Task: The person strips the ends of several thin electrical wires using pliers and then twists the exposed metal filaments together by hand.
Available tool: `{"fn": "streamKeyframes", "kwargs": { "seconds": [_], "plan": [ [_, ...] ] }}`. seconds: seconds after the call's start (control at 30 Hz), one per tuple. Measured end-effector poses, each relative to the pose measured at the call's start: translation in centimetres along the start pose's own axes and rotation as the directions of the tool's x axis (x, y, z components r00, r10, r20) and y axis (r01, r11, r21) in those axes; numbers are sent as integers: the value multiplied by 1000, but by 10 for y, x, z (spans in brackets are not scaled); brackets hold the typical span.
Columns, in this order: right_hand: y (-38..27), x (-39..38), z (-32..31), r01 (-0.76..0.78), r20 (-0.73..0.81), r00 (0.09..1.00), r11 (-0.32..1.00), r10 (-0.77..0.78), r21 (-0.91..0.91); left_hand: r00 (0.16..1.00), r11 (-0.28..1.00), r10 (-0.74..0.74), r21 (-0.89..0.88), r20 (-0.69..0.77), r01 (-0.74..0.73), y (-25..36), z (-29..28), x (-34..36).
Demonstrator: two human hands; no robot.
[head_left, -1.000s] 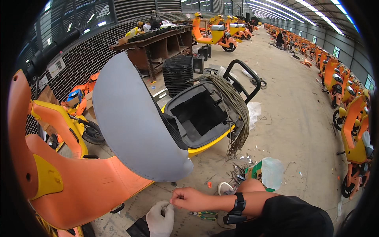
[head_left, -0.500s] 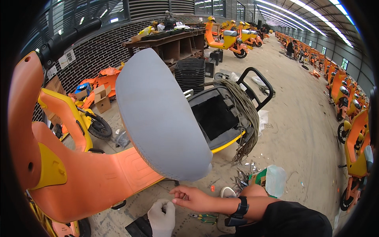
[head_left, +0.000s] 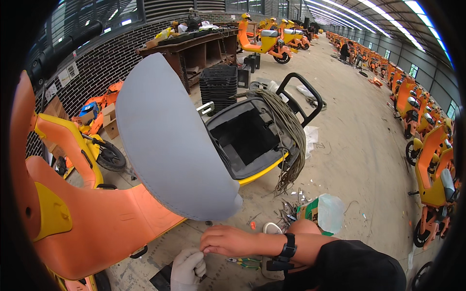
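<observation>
At bottom centre, curls fingers of gloved left hand (head_left: 186,272) against bent fingers of bare right hand (head_left: 227,241); cannot tell whether gripping anything. Has pliers (head_left: 248,263) just below, grey seat (head_left: 172,140) at centre left.

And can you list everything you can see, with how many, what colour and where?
Big scooter: one, orange and yellow, left to centre
Seat: one, grey, tipped up on it
Storage box: one, black, open behind the seat
Cables: one bundle, brownish, draped over the scooter's back
Other scooters: too many to count, orange and yellow, left, back and right
Bench: one, brown, back left
Baskets: one stack, black, near the bench
Cardboard boxes: at least one, brown, left
Pliers: one pair, green and yellow, floor, bottom centre
Green box: one, floor, lower right
Person: at least one, dark clothes, far back
Shoe: one, pale, bottom centre
Left hand: one, off-white glove, bottom
Right hand: one, bare, black wrist strap, beside the left
</observation>
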State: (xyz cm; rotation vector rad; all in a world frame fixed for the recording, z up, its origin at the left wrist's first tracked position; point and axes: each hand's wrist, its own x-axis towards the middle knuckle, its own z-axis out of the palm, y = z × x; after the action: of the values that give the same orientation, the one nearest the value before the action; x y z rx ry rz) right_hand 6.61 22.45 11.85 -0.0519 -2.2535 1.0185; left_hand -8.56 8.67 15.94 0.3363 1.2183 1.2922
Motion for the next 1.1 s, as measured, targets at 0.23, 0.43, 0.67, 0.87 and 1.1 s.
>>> {"fn": "streamKeyframes", "kwargs": {
  "seconds": [0.23, 0.43, 0.67, 0.87, 1.1],
  "plan": [
    [-10, 8, 0, -508, 227, 857, 830, 462, 229, 924, 786, 373, 557, -84, -267, -7, -2, 5],
    [13, -6, 11, -759, 501, 513, 96, 697, 644, 684, 138, 707, 913, 182, -385, -10, 10, 15],
    [-1, 10, 3, -797, 507, 469, 99, 723, 596, 581, 27, 792, 940, 188, -341, -15, 7, 13],
    [-10, 8, -1, -687, 58, 724, 712, 687, 141, 892, 694, 414, 697, -182, -180, -3, -8, 13],
    [-6, 5, 5, -121, -84, 991, 960, 103, -251, 932, 762, 343, 615, -115, -204, -1, -7, 9]
  ]
}}
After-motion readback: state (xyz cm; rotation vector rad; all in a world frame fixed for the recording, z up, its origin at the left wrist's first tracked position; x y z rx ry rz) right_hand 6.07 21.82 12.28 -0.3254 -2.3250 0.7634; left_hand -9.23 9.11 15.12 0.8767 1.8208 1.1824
